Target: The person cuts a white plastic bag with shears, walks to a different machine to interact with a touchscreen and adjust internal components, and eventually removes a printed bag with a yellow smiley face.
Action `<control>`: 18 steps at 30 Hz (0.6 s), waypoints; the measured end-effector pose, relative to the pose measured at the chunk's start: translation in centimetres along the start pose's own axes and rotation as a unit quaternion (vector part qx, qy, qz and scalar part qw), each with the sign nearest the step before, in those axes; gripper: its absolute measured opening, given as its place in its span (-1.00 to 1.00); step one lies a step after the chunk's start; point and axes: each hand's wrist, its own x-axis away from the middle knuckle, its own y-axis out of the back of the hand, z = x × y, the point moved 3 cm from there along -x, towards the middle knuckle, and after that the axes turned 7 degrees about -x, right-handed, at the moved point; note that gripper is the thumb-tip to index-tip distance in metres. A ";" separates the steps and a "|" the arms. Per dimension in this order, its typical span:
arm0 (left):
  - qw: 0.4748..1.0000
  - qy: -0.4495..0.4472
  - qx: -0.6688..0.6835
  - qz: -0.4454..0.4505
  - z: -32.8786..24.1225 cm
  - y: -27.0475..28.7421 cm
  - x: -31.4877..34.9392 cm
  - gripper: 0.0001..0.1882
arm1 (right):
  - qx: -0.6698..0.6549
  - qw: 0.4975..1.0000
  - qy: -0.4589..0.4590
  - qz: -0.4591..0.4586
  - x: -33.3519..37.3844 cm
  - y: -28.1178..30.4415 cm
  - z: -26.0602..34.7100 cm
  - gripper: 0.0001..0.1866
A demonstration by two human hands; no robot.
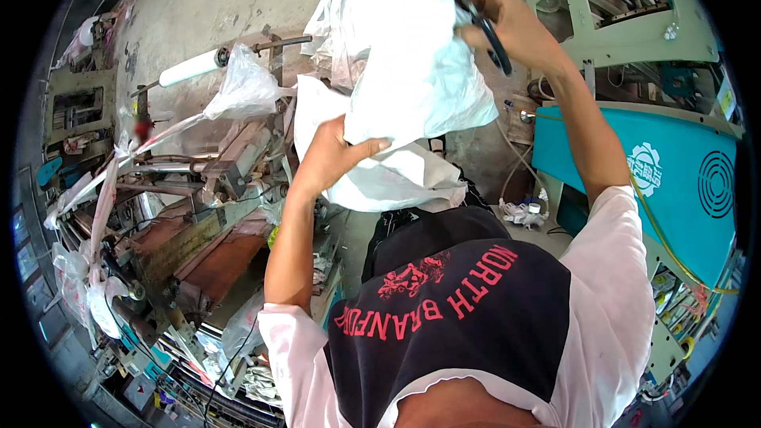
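Note:
In front of me hangs a bulky white plastic sack (420,71), its lower edge at chest height. My left hand (337,154) grips the sack's lower left edge, thumb lying across the top and fingers hidden beneath the plastic. A looser white sheet (380,182) sags below that hand towards my lap. At the sack's upper right, my right hand (511,20) is closed around a pair of dark scissors (481,17). The scissors lie along the sack's right side with one handle loop hanging down; their tips run out at the top of the view.
A machine with a turquoise panel (642,182) stands close on my right, with a pale green frame (634,24) beyond it. To my left are machinery with a white film roll (190,68), a gathered clear plastic bag (247,83) and stretched plastic strips (103,222). Cables hang nearby.

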 end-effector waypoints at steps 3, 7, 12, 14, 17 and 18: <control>0.999 -0.005 -0.040 0.007 0.4 -1.3 0.6 -0.69 | -0.058 0.991 -0.026 -0.117 -1.6 1.8 -1.4 -0.62; 0.992 -0.056 -0.032 -0.105 0.7 -2.1 0.7 -0.77 | -0.040 0.990 -0.041 -0.126 -0.4 1.7 -2.7 -0.60; 0.979 -0.002 -0.051 -0.195 1.1 -0.8 0.3 -0.77 | 0.311 0.950 0.025 0.024 5.9 1.7 -2.0 -0.30; 0.982 0.006 -0.058 -0.180 0.5 -0.6 -0.2 -0.77 | 0.402 0.910 0.013 0.103 7.7 0.7 -1.9 -0.27; 0.980 -0.014 -0.071 -0.187 -0.4 -1.1 -0.7 -0.77 | 0.409 0.906 0.030 0.110 8.7 -0.6 -1.9 -0.28; 0.980 -0.027 -0.039 -0.191 -0.6 -1.4 -1.1 -0.77 | 0.420 0.901 0.024 0.106 8.9 -1.2 -1.4 -0.30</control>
